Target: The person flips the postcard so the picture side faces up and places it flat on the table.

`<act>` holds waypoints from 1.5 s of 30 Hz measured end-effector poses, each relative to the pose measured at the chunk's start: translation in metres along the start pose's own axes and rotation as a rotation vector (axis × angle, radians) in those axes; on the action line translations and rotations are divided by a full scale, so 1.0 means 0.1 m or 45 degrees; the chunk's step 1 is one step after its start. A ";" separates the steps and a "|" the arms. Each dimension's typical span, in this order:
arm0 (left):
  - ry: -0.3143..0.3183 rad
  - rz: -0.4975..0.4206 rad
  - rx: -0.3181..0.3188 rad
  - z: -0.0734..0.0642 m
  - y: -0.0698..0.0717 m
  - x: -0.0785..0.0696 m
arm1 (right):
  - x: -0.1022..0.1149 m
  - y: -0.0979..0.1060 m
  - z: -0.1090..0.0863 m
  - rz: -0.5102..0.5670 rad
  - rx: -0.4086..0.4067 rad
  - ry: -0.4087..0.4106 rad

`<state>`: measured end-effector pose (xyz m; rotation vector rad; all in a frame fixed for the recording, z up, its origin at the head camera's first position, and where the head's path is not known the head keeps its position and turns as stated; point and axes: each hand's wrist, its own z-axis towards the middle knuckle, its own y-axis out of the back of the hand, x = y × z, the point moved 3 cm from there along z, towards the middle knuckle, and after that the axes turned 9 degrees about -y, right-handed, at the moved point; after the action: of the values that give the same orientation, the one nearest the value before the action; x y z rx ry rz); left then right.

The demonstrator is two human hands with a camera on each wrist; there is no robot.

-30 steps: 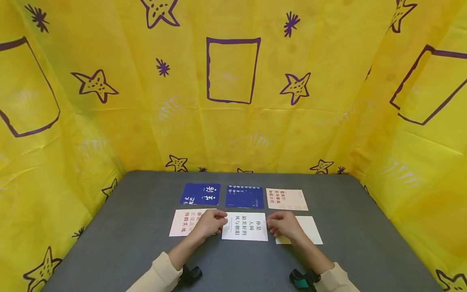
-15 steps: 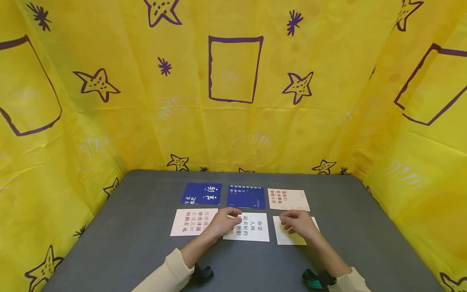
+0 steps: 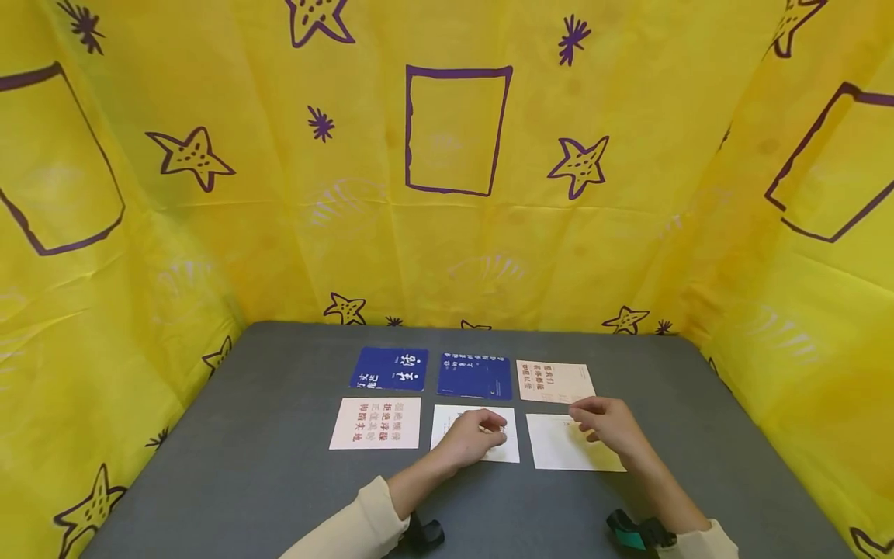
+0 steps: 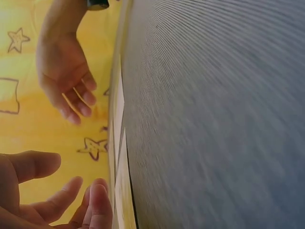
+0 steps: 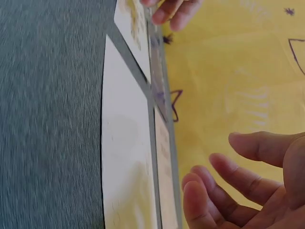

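Observation:
My left hand [image 3: 469,439] hovers over the front middle white card [image 3: 444,423], covering most of its printed characters. Over the right end of the nearly blank white card [image 3: 569,450] is my right hand [image 3: 609,425]. Both hands have loosely bent fingers with nothing between them. In the left wrist view, a gap separates the left thumb [image 4: 40,164] from the fingers, above the table surface. The right wrist view likewise shows the right hand [image 5: 248,186] apart from the cards, thumb and fingers spread.
A pale card with red characters [image 3: 375,424] lies front left. Behind are two dark blue cards, one left [image 3: 389,369] and one middle [image 3: 475,378], then a peach card [image 3: 555,381]. All lie flat on the grey table [image 3: 230,466]. Yellow patterned cloth [image 3: 447,233] surrounds it.
Both hands have moved right: the left from between the left and middle front cards to over the middle one, the right towards the blank card's far end. The cards keep their layout.

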<state>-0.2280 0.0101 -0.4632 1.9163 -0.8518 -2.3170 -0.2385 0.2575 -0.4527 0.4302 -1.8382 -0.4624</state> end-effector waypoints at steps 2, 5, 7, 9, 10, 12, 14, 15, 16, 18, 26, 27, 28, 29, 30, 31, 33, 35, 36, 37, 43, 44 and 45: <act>0.008 0.015 0.013 0.01 -0.05 -0.04 | -0.02 0.04 0.00 -0.022 -0.008 0.000; 0.018 0.042 0.012 0.05 -0.09 -0.10 | -0.06 0.10 -0.01 -0.052 -0.014 0.001; 0.019 0.046 0.009 0.08 -0.11 -0.13 | -0.09 0.15 -0.01 -0.088 -0.027 0.010; 0.024 0.049 0.017 0.10 -0.13 -0.16 | -0.11 0.20 -0.02 -0.136 -0.046 0.022; 0.028 0.050 0.026 0.11 -0.14 -0.17 | -0.13 0.22 -0.02 -0.164 -0.058 0.025; 0.044 0.057 0.048 0.13 -0.17 -0.18 | -0.15 0.26 -0.03 -0.214 -0.077 0.029; 0.060 0.075 0.068 0.14 -0.20 -0.19 | -0.17 0.29 -0.04 -0.253 -0.080 0.025; 0.062 0.085 0.076 0.15 -0.21 -0.20 | -0.18 0.30 -0.04 -0.273 -0.080 0.023; 0.062 0.092 0.083 0.16 -0.22 -0.20 | -0.19 0.32 -0.04 -0.299 -0.086 0.021; 0.058 0.102 0.096 0.19 -0.25 -0.21 | -0.20 0.34 -0.04 -0.346 -0.092 0.023; 0.107 0.044 0.081 0.21 -0.35 -0.25 | -0.29 0.39 -0.04 -0.417 -0.111 0.013; 0.115 0.030 0.072 0.20 -0.37 -0.25 | -0.30 0.39 -0.04 -0.411 -0.109 0.009; 0.118 0.013 0.062 0.20 -0.38 -0.25 | -0.31 0.40 -0.05 -0.408 -0.111 0.002; 0.123 -0.003 0.057 0.20 -0.39 -0.25 | -0.32 0.40 -0.05 -0.407 -0.112 -0.004; 0.128 -0.021 0.050 0.20 -0.41 -0.25 | -0.32 0.40 -0.05 -0.409 -0.112 -0.007; 0.134 -0.034 0.041 0.20 -0.42 -0.24 | -0.33 0.39 -0.05 -0.407 -0.107 -0.009; 0.146 -0.042 0.015 0.20 -0.44 -0.25 | -0.32 0.37 -0.06 -0.393 -0.097 -0.015; 0.165 -0.049 -0.001 0.20 -0.45 -0.26 | -0.31 0.35 -0.06 -0.369 -0.084 -0.023; 0.171 -0.048 -0.012 0.21 -0.46 -0.26 | -0.30 0.34 -0.06 -0.354 -0.078 -0.022; 0.179 -0.052 -0.022 0.21 -0.47 -0.27 | -0.30 0.33 -0.06 -0.340 -0.072 -0.022; 0.233 -0.121 -0.018 0.21 -0.52 -0.25 | -0.32 0.32 -0.05 -0.213 -0.058 -0.072; 0.241 -0.133 -0.016 0.20 -0.52 -0.25 | -0.33 0.32 -0.05 -0.191 -0.059 -0.086; 0.248 -0.140 -0.017 0.20 -0.52 -0.24 | -0.34 0.33 -0.05 -0.173 -0.062 -0.098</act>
<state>-0.2231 0.0705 -0.4610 2.1901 -0.7282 -2.1370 -0.2257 0.3020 -0.4618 0.5125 -1.8746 -0.6232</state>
